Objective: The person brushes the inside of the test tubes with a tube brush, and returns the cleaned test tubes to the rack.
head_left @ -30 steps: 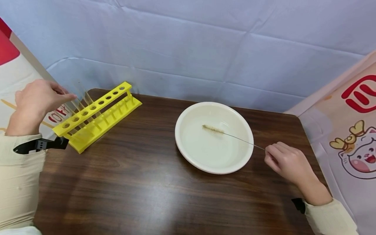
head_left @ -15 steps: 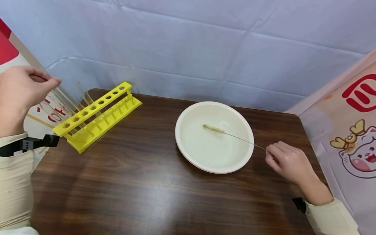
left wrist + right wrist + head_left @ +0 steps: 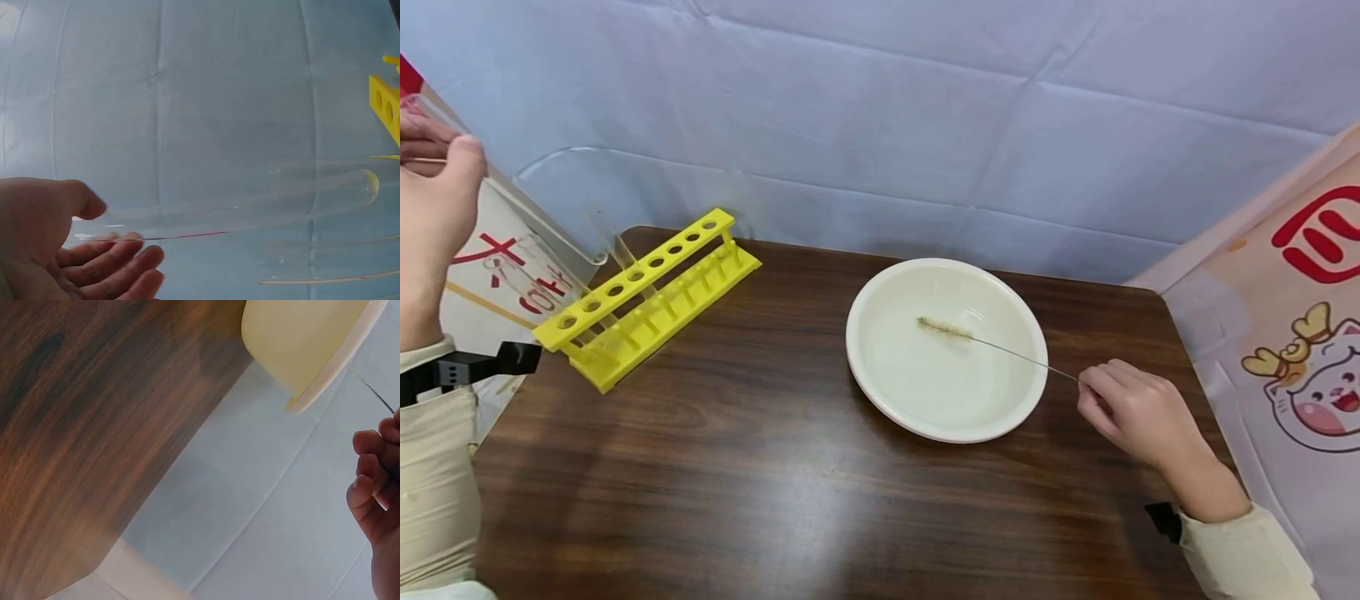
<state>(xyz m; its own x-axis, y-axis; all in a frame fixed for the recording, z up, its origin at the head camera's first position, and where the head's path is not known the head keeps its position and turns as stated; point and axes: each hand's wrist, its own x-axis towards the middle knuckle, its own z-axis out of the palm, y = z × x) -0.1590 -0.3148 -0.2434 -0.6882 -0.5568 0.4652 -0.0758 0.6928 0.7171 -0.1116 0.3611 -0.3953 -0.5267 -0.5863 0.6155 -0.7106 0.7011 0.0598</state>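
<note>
Probably the tube point(image 3: 250, 214) is light but fragile; left fingers point(image 3: 115, 261) sensibly pinch its mouth end. Right fingers point(image 3: 1103, 392) grip the brush point(image 3: 945, 329).

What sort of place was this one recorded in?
Perhaps a makeshift indoor booth: pale cloth hangs behind a wood-grain table, a printed sheet stands along one side, and a test tube rack and white bowl are set out.

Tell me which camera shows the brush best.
Head view: the brush shows its bristly end and much of its wire. The right wrist view catches only some wire; the left wrist view, none of it.
</note>
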